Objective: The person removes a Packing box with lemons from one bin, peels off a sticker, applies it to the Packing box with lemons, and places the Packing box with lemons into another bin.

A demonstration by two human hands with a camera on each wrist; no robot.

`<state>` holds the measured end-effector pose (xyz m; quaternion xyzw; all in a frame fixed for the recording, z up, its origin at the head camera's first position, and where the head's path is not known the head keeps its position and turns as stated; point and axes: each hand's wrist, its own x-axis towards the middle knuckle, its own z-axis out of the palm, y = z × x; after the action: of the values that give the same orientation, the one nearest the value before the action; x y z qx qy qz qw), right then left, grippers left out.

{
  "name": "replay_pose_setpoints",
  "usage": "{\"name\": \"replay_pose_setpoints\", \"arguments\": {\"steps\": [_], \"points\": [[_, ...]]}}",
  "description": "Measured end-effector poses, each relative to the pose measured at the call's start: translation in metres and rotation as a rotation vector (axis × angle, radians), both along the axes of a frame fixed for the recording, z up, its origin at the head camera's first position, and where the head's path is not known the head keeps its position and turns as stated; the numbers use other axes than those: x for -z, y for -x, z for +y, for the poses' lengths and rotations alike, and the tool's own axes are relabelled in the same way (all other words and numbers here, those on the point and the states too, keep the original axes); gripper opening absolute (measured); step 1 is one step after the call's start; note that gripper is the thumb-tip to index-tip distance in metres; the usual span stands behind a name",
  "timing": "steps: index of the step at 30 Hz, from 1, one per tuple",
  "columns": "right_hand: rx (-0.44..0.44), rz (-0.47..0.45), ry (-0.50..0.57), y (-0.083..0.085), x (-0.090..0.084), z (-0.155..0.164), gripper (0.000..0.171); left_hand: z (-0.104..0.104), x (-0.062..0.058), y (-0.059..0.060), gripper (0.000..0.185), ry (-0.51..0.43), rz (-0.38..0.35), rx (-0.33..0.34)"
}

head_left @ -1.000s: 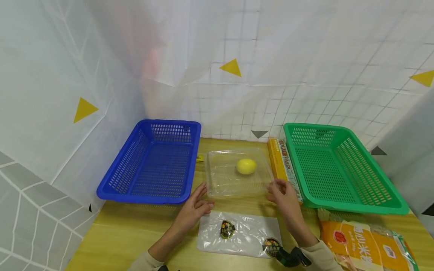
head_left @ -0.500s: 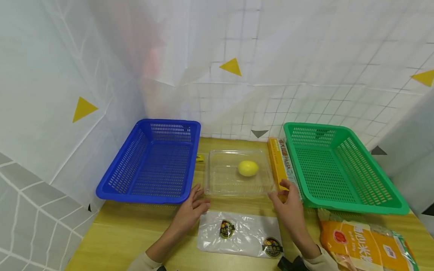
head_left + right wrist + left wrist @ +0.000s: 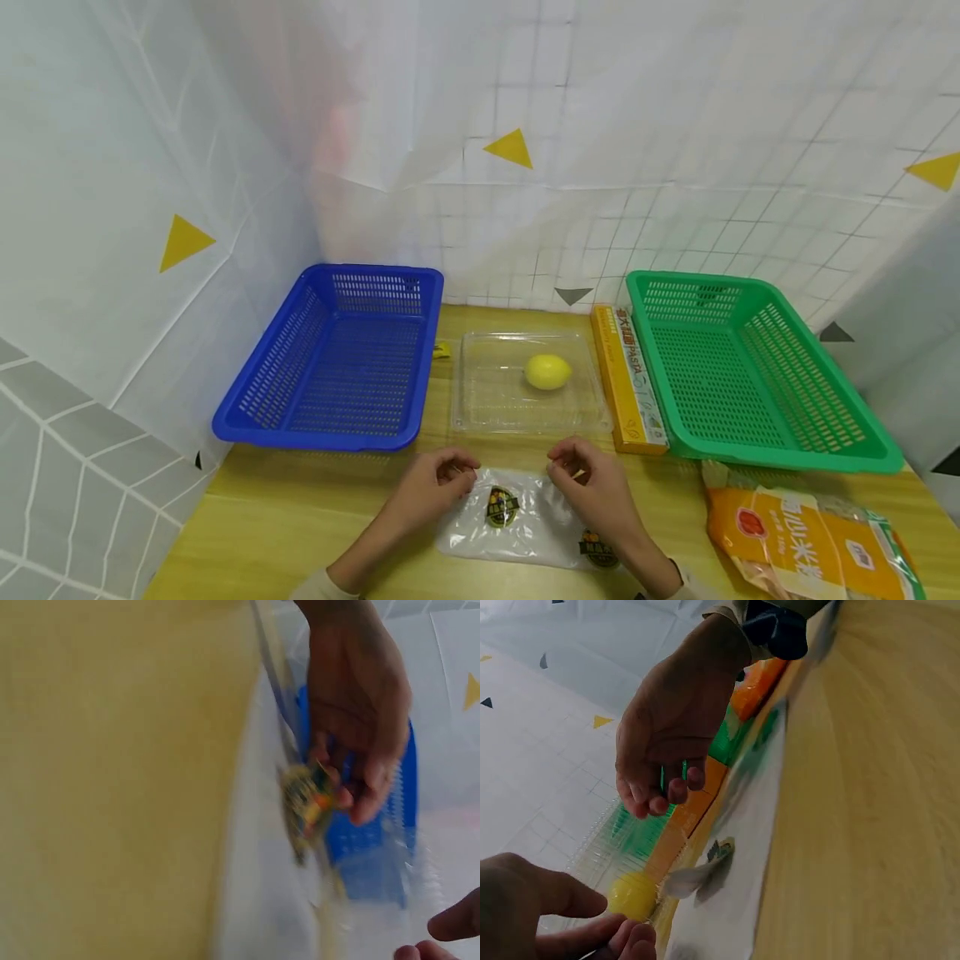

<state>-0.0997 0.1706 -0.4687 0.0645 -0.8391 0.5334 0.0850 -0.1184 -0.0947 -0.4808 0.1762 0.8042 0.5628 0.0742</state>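
Note:
Over the far side of a clear plastic bag (image 3: 525, 533) with round fruit logos, my left hand (image 3: 431, 492) hovers at the left corner. Its fingers are loosely bent, with thumb and fingertips apart in the left wrist view. At the bag's right side is my right hand (image 3: 596, 492), fingers also bent loosely; nothing shows between them in the left wrist view. Whether fingertips touch the film cannot be told. Beyond the hands, a clear plastic clamshell box (image 3: 487, 400) lies on the table with a yellow lemon (image 3: 547, 372) seen in it.
A blue basket (image 3: 322, 437) stands at the left, a green basket (image 3: 787, 458) at the right. Against the green one lies a pasta box (image 3: 626, 383). An orange food packet (image 3: 810, 542) lies front right. A small yellow item (image 3: 442, 350) is beside the blue basket.
Both hands have left the clamshell box's front corners and come nearer and inward, over the plastic bag. The box, earlier slightly tilted at its front, now lies flat.

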Motion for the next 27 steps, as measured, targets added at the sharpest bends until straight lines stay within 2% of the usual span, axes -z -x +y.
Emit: {"name": "replay_pose_setpoints", "arguments": {"steps": [3, 7, 13, 19, 25, 27], "points": [[-0.081, -0.143, 0.018, -0.001, 0.008, -0.007, 0.011, 0.003, 0.003, -0.003, 0.012, 0.086, 0.096, 0.009], [-0.149, -0.220, 0.021, -0.001, 0.015, -0.010, 0.011, 0.007, 0.004, -0.006, 0.010, 0.133, 0.191, 0.035], [-0.170, -0.223, 0.000, 0.000, 0.018, -0.010, 0.011, 0.010, 0.005, -0.009, 0.012, 0.184, 0.275, 0.072], [-0.171, -0.205, -0.032, 0.001, 0.020, -0.010, 0.010, 0.010, 0.008, -0.010, 0.024, 0.213, 0.295, 0.109], [-0.169, -0.196, -0.028, 0.000, 0.021, -0.011, 0.010, 0.007, 0.014, -0.009, 0.009, 0.175, 0.347, 0.114], [-0.169, -0.192, -0.024, -0.001, 0.022, -0.011, 0.010, 0.006, 0.016, -0.009, 0.009, 0.155, 0.344, 0.110]]}}
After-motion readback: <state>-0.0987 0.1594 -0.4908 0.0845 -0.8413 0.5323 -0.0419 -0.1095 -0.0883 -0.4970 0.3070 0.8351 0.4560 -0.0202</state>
